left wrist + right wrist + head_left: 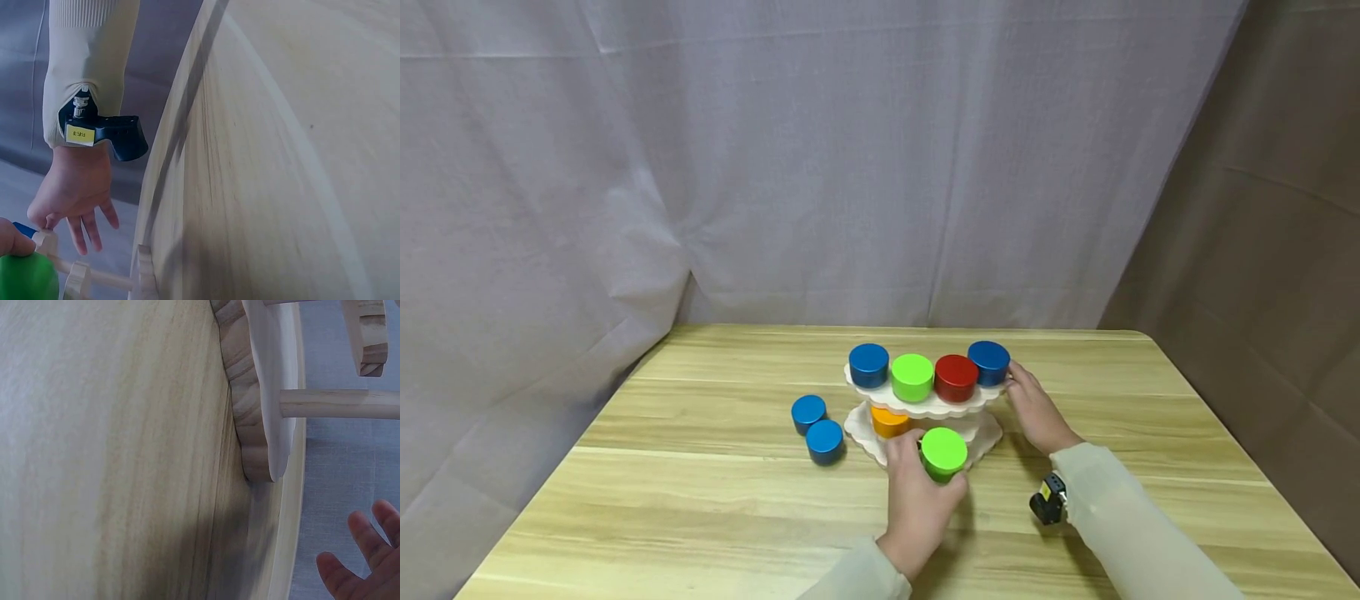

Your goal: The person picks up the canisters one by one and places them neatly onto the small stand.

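Observation:
A bright green round tin (pixel 944 450) is gripped between the thumb and fingers of my left hand (pixel 919 504), in front of a two-tier wooden stand (pixel 936 408). On the upper tier stand a blue tin (pixel 868 365), another green tin (pixel 912 377), a red tin (pixel 956 377) and a second blue tin (pixel 988 362). An orange tin (pixel 890 421) sits on the lower tier, partly hidden. My right hand (pixel 1037 410) is at the upper tier's right end, fingertips against the blue tin or the edge there. The left wrist view shows several straight fingers (pixel 90 231) of it.
Left of the stand, two blue tins (pixel 808 413) lie close together on the wooden table (pixel 700 467). A grey curtain (pixel 820 167) hangs behind the table, and a brown one (pixel 1255 250) on the right. A small black camera (pixel 1048 500) is strapped to the right wrist.

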The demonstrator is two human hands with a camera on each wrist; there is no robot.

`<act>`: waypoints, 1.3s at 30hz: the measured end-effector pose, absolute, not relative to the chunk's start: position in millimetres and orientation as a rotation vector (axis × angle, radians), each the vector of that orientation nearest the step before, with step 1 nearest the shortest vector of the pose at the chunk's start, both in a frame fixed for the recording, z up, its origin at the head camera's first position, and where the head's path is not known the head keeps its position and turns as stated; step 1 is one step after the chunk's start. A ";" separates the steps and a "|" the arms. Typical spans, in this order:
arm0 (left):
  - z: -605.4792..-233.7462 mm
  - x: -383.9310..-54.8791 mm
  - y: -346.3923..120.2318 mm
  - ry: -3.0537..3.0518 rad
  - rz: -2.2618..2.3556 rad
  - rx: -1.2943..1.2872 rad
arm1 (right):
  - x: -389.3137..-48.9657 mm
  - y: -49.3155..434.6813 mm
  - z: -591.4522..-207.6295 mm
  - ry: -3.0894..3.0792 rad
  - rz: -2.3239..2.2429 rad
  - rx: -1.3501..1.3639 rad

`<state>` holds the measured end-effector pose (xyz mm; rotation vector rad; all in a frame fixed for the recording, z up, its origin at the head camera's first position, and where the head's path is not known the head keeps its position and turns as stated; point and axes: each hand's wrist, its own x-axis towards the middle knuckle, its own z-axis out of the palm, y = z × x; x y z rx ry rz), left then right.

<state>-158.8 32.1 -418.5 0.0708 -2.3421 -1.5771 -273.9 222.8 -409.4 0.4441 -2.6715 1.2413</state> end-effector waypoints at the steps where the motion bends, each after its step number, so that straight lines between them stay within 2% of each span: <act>1: -418.5 -159.4 32.7 -2.343 -1.569 0.071 | -273.7 222.8 -409.1 -2.672 1.239 0.446; 39: -416.3 -167.7 43.6 -2.332 -1.494 0.157 | -274.2 222.0 -410.0 -2.691 1.251 0.425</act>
